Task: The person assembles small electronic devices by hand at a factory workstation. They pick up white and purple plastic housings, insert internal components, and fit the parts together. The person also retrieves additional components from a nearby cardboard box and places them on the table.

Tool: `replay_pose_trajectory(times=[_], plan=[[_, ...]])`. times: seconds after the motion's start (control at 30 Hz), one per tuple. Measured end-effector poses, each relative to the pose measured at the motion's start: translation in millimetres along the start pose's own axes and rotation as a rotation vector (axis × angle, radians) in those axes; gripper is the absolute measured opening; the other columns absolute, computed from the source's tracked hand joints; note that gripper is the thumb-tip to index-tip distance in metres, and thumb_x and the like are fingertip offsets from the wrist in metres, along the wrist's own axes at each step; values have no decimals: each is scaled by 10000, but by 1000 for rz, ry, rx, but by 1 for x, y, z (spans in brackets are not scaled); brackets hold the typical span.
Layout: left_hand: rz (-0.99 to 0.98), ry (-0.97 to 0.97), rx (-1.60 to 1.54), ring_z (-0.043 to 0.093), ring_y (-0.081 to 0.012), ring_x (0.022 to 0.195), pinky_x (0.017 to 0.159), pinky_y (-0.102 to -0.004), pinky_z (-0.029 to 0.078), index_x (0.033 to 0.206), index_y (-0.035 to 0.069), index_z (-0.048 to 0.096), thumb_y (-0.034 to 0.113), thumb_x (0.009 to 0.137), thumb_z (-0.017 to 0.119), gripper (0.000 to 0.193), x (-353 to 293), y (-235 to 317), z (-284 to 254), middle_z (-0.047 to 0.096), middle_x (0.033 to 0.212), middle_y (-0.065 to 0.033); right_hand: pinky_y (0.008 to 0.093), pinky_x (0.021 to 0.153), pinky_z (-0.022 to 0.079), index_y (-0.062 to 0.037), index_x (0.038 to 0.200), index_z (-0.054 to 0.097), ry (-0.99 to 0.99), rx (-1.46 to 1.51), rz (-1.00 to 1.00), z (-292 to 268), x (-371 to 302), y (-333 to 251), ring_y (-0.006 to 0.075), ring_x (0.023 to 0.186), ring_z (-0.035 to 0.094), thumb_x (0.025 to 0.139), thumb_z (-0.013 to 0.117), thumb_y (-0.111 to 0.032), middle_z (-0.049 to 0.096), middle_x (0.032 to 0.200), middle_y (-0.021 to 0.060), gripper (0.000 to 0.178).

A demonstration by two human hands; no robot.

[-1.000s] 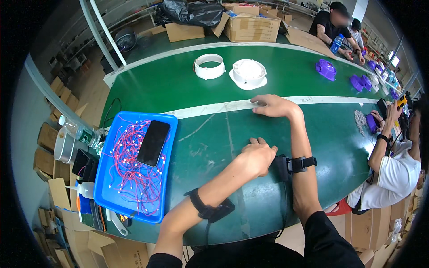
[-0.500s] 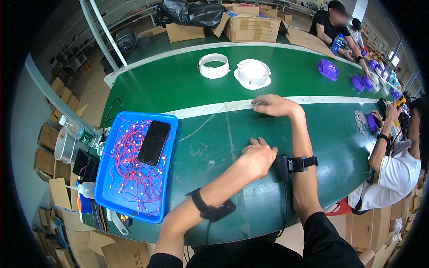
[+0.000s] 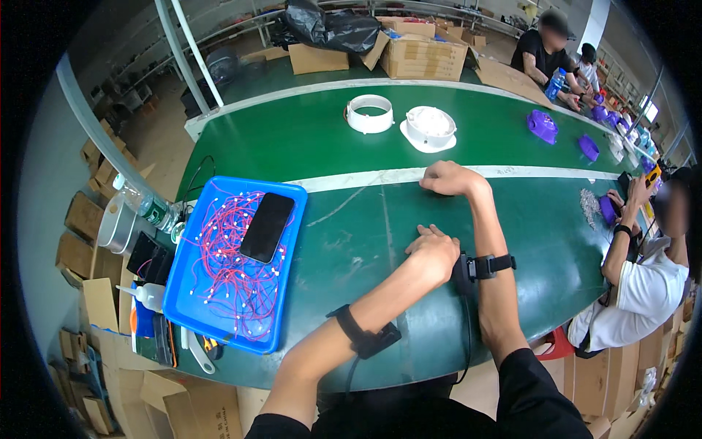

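My left hand (image 3: 434, 254) rests on the dark green tabletop (image 3: 344, 256), back upward and fingers loosely spread, with nothing visible in it. Farther off, my right hand (image 3: 451, 179) lies by the white edge strip (image 3: 365, 178), its fingers loosely bent and partly hidden; no object shows in it. Beyond that strip, on the brighter green surface, stand a white ring-shaped housing (image 3: 370, 123) and a white round housing with a flange (image 3: 430, 132), both apart from my hands. Black straps with small boxes sit on both forearms.
At left, a blue tray (image 3: 172, 298) holds pink-red wires (image 3: 230, 274) and a black phone (image 3: 268, 228). Beside it stand a plastic bottle (image 3: 150, 210) and a white squeeze bottle (image 3: 151, 296). Purple housings (image 3: 542, 127) lie at far right. Two co-workers sit at right; cartons (image 3: 424, 58) stand behind.
My right hand's fingers are bent in more; my left hand has barely moved. A far co-worker's hand has drawn back, and one purple housing there is gone. The view has shifted slightly.
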State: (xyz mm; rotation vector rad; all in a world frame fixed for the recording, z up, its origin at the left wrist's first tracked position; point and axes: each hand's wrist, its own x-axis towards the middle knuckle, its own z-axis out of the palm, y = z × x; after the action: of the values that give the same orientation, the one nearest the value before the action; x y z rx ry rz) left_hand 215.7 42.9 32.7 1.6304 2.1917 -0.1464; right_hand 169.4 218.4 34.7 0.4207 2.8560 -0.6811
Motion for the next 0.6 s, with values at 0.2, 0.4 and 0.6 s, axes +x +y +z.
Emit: replay_pose_trajectory(times=[0.2, 0.4, 0.6], plan=[[34, 124, 7, 562, -467, 1212, 967, -487, 525, 1391, -1, 473, 1, 673, 760, 774, -2, -11, 13, 508, 1361, -329, 387, 610, 538, -82, 941, 765, -46, -55, 39, 1, -5, -4, 254, 751, 671, 856, 618, -376, 729, 881, 132, 340], [-4, 315, -53, 694, -380, 927, 812, -440, 574, 1331, -22, 518, 34, 649, 793, 738, -35, -2, 38, 701, 985, -210, 393, 703, 541, -86, 904, 776, -71, -39, -26, 15, -41, -6, 244, 808, 668, 875, 605, -361, 741, 909, 99, 325], [16, 326, -158, 693, -383, 910, 785, -452, 572, 1288, -9, 541, 164, 743, 765, 614, -128, -1, 56, 693, 974, -225, 380, 1054, 439, -22, 867, 709, -57, -32, -102, 54, -138, 1, 336, 1185, 602, 915, 569, -267, 695, 1119, 193, 285]])
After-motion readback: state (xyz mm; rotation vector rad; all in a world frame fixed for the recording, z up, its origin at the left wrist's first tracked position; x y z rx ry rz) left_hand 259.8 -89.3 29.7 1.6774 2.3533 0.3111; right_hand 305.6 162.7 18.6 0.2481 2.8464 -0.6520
